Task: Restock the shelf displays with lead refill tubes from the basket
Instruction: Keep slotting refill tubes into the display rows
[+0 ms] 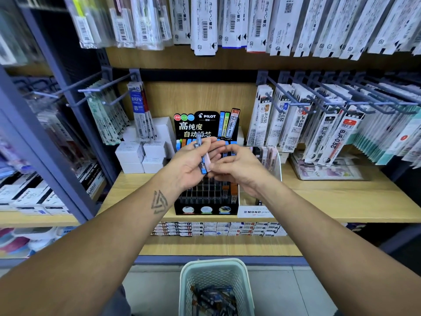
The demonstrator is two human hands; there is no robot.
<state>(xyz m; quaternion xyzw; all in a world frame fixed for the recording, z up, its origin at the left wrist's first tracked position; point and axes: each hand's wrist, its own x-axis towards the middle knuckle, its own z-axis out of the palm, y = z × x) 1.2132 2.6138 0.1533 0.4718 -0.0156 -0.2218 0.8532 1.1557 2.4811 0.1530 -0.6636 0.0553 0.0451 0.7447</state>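
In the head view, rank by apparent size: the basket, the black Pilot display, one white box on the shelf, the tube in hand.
1. basket, though nearness to the camera inflates it and the frame cuts it off
2. black Pilot display
3. white box
4. tube, held in the left hand

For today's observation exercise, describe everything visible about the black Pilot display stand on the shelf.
The black Pilot display stand sits upright on the wooden shelf. Its backboard carries the Pilot logo and white Chinese lettering; pictured tubes stick up at its right. A grid of slots, mostly empty, fills its base, with orange-capped tubes at right. Both hands partly hide it.
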